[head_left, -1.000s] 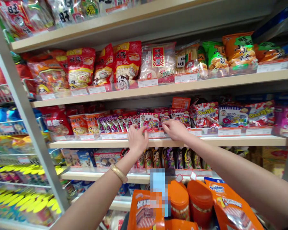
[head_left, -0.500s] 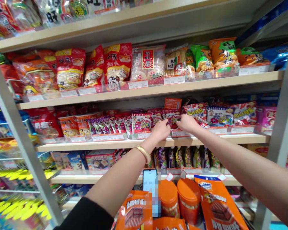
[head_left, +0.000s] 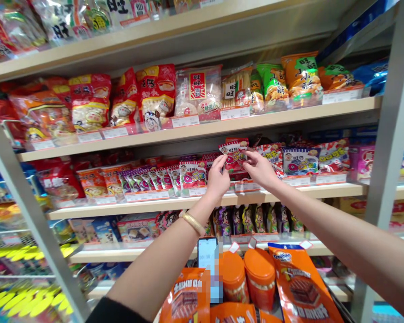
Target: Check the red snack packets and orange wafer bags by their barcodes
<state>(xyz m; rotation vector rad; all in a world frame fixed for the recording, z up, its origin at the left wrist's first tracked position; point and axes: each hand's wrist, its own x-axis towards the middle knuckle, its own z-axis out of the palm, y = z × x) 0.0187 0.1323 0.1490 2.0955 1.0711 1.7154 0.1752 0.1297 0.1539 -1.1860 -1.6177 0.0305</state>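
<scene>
The left hand [head_left: 218, 178] and right hand [head_left: 260, 170] grasp a red candy packet [head_left: 234, 152] by its opposite sides, holding it tilted near the front edge of the shelf [head_left: 309, 191], right of the edge's middle.

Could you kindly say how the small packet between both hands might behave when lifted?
The packet looks like thin film, so it would probably flex and might slip. Looking smaller than the bags above, it is likely light.

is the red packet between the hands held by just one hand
No, the left hand and right hand both have fingers on the red packet, at opposite edges.
</scene>
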